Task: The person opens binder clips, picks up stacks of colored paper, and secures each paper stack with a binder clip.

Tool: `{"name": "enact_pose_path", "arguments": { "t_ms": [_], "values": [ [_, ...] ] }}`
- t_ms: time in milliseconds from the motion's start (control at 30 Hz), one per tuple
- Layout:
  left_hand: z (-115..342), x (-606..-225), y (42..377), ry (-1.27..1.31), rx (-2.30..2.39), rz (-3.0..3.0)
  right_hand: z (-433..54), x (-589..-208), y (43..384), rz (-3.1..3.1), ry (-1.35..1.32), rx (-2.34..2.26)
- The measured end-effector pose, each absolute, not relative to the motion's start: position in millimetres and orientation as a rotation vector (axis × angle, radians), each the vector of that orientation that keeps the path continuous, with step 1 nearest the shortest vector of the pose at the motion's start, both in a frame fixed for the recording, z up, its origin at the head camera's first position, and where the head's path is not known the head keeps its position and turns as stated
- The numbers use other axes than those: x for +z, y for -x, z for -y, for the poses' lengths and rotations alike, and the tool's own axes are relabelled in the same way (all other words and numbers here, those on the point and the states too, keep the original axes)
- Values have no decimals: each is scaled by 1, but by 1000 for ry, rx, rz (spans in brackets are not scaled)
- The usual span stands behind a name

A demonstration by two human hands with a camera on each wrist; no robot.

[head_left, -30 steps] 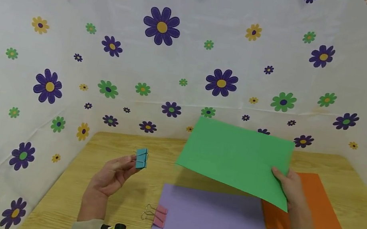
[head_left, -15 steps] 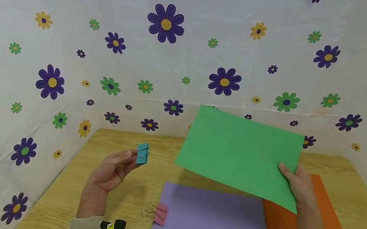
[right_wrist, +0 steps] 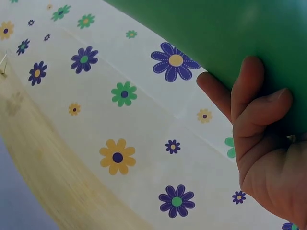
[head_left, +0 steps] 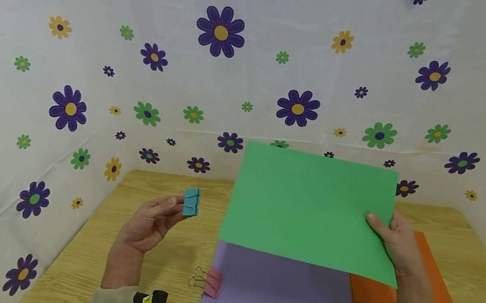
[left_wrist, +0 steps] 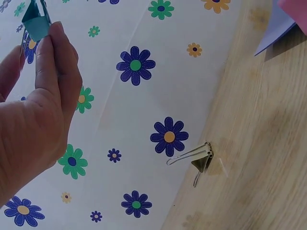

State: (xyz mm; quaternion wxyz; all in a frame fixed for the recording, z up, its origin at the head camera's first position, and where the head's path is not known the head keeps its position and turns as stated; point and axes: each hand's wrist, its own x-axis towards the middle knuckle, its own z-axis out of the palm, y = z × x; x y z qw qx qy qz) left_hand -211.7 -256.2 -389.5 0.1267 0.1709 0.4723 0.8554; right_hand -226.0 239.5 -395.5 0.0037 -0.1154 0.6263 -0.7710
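Note:
My left hand (head_left: pixel 145 226) pinches a blue binder clip (head_left: pixel 191 203) between thumb and fingertips, raised above the table's left part. In the left wrist view the same clip (left_wrist: pixel 36 25) shows at the top left. A green sheet of paper (head_left: pixel 305 210) is held up by my right hand (head_left: pixel 400 247) at its right edge, thumb on the face toward me and fingers behind. Below it a purple sheet (head_left: pixel 280 302) lies on the table, its far edge hidden by the green one. A pink binder clip (head_left: pixel 213 283) grips the purple sheet's left edge.
An orange sheet (head_left: pixel 436 280) lies at the right, partly under the right forearm. Another metallic binder clip (left_wrist: pixel 205 155) appears in the left wrist view at the side of the wooden table (head_left: pixel 76 252). A flowered white cloth (head_left: pixel 246 77) stands behind and at both sides.
The green sheet first rose and shifted right with my right hand; then its left side swung left and down, over the purple sheet's far edge. My left hand has barely moved.

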Motion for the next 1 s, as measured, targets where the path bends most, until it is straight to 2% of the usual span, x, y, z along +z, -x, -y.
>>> {"name": "enact_pose_path", "arguments": {
  "t_ms": [400,1000],
  "values": [
    [251,-382,206,-497,2494,-1404,-236,-388,221,-1951,367,-2426],
    [239,-374,202,-443,2478,-1526,-232,-380,214,-1971,510,-2391]
  ]
}}
